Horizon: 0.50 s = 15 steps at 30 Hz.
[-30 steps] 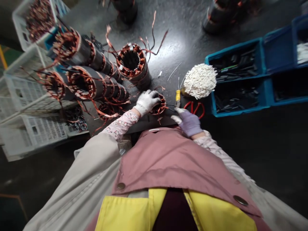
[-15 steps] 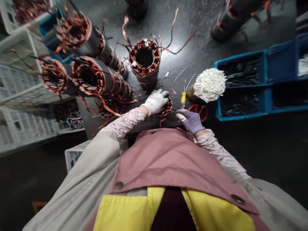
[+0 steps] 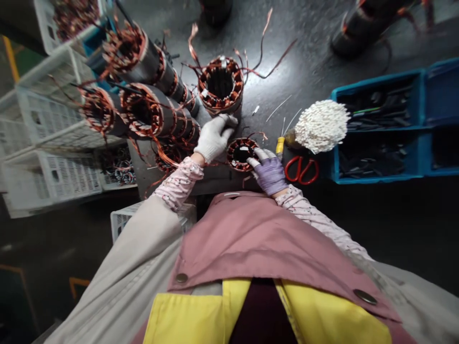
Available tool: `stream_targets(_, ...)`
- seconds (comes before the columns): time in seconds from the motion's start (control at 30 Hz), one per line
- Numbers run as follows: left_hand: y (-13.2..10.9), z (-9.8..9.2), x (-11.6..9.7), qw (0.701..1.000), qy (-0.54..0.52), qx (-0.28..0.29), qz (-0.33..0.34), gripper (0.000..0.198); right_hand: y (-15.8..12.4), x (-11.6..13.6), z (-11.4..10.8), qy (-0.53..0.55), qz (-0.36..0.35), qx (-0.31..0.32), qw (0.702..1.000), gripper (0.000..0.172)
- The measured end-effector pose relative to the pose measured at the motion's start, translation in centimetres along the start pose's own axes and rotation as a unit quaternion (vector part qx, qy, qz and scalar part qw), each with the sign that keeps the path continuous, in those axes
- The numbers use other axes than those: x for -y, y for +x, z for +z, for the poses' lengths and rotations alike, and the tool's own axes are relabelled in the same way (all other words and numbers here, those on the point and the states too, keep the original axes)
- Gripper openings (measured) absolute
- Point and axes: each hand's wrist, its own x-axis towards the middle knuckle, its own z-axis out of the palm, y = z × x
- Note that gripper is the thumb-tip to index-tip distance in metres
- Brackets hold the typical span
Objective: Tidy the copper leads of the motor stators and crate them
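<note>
My left hand [image 3: 214, 137], in a white glove, lies with its fingers stretched out against the lower side of an upright copper-wound stator [image 3: 220, 86]. It holds nothing. A smaller wound stator [image 3: 239, 154] sits flat on the dark table just in front of me. My right hand [image 3: 268, 173], in a purple glove, pinches the right rim of this small stator with its fingertips.
Several long stators [image 3: 143, 112] lie stacked at the left, with loose copper leads. A yellow-handled tool [image 3: 279, 143], red scissors [image 3: 301, 170] and a bundle of white tubes [image 3: 321, 125] lie at the right. Blue bins [image 3: 380, 124] stand beyond them, and white crates [image 3: 46, 177] stand at the far left.
My left hand has left the small stator and moved up to the upright stator. My right hand has shifted left onto the small stator's rim.
</note>
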Motion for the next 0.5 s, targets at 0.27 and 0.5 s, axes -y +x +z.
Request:
stream_targets(0.27, 0.4, 2.8, -4.9, 0.967, 0.157, 0.185, 0.072, 0.039, 1.6, -1.7, -0.5, -0.019, -0.058, 0.032, 0.998, 0.037)
stream_targets(0.5, 2.3, 1.6, -4.4, 0.956, 0.147, 0.236, 0.09, 0.025, 2.3, -1.2, -0.7, 0.011, -0.03, 0.059, 0.998, 0.046)
